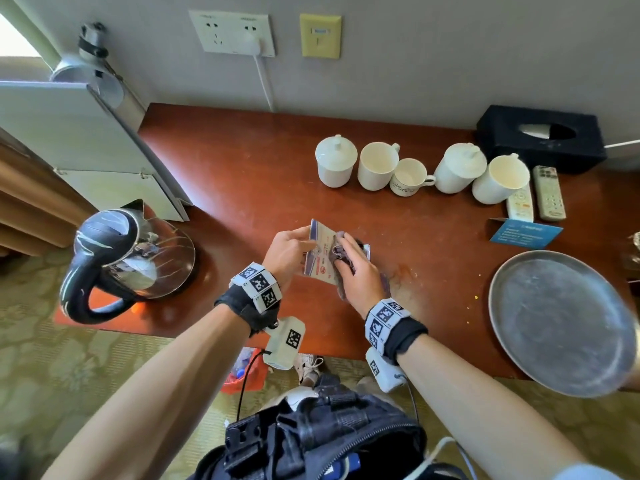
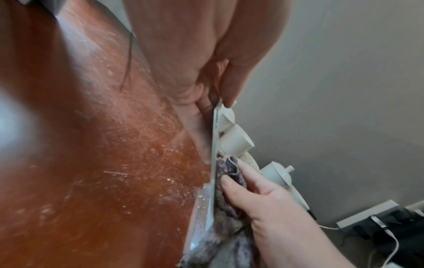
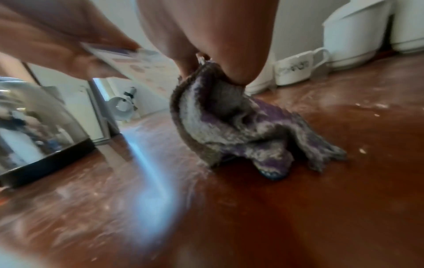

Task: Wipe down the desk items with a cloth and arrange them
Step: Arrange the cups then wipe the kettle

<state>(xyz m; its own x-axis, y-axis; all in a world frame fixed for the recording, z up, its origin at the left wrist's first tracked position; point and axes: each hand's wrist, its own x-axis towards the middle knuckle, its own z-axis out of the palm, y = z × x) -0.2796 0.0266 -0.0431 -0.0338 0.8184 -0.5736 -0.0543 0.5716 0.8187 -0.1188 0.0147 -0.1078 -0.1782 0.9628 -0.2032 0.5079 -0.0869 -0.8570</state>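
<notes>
A white printed sign card is lifted above the middle of the red-brown desk. My left hand pinches its left edge, thumb on top. My right hand grips a purple-grey cloth and presses it against the card's face. In the left wrist view the card shows edge-on, with the cloth bunched under the right hand's fingers. In the right wrist view the cloth hangs down to the desk, and the card is blurred.
White lidded cups and mugs line the back. Two remotes, a black tissue box and a blue card sit at the right, with a round metal tray in front. A steel kettle stands at the left edge.
</notes>
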